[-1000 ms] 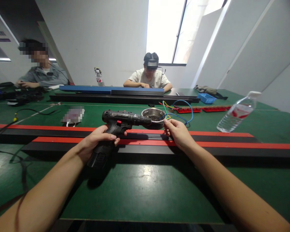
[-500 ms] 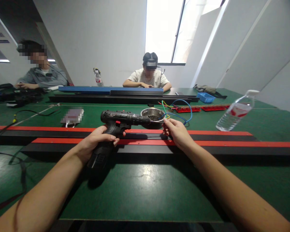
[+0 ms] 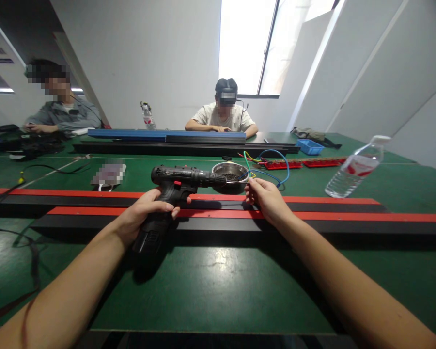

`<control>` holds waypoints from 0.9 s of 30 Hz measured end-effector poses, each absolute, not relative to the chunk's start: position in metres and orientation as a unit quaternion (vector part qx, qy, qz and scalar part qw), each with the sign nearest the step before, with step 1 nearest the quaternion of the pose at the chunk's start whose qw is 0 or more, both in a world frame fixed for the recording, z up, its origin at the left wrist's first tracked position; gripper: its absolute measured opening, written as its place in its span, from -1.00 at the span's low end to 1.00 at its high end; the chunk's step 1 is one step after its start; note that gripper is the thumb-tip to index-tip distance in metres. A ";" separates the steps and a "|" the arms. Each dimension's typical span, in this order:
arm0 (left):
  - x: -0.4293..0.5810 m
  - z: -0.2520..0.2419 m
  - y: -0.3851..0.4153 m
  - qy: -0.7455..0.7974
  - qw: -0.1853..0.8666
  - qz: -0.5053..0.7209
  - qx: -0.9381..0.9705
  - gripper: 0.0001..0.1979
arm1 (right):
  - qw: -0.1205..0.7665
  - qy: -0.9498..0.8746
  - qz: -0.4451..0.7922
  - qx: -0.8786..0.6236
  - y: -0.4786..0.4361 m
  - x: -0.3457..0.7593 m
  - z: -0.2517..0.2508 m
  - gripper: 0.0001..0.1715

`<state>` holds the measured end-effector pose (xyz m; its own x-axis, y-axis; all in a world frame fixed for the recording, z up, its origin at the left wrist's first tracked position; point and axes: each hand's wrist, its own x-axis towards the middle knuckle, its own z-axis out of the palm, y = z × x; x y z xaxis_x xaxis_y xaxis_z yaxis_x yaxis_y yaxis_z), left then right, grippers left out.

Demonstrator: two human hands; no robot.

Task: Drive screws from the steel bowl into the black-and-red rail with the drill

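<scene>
My left hand [image 3: 145,209] is wrapped round the grip of a black cordless drill [image 3: 181,178], which points right over the red-and-black bars. A thin bit [image 3: 237,182] sticks out of its chuck. At the bit's far end, the fingertips of my right hand [image 3: 263,195] are pinched together; whatever small thing they hold there is hidden. Just behind the bit stands a round metal bowl [image 3: 229,189] with many small dark pieces in it, likely screws. Beneath both hands lie two long bars [image 3: 218,214] with red tops and black sides.
Coloured wires [image 3: 285,167] loop beside the bowl, near red strips [image 3: 281,165]. A water bottle [image 3: 358,167] stands at right, a blue tray [image 3: 310,147] behind it. Long blue and black profiles [image 3: 167,137] lie across the back. Two people [image 3: 221,116] sit beyond the green table [image 3: 218,291].
Almost nothing differs. The drill and my left hand stay nearly in place, and my right fingertips have shifted very slightly right along the bit's end.
</scene>
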<state>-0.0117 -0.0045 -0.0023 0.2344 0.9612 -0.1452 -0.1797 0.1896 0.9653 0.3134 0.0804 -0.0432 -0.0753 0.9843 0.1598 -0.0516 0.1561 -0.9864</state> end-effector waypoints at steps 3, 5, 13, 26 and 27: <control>-0.012 -0.002 -0.005 0.421 0.644 0.447 0.457 -0.60 | 0.527 -0.560 0.476 -0.427 0.081 0.314 -0.045 -0.38; -0.013 -0.002 -0.005 0.416 0.648 0.445 0.456 -0.56 | 0.527 -0.562 0.473 -0.428 0.081 0.314 -0.045 -0.35; -0.010 0.000 -0.003 0.424 0.644 0.438 0.462 -0.64 | 0.513 -0.606 0.394 -0.463 0.076 0.311 -0.041 -0.26; -0.014 -0.004 -0.003 0.436 0.638 0.451 0.447 -0.66 | 0.470 -0.689 0.214 -0.509 0.070 0.313 -0.039 -0.34; -0.014 -0.004 -0.003 0.438 0.639 0.449 0.445 -0.66 | 0.465 -0.690 0.217 -0.511 0.071 0.314 -0.039 -0.35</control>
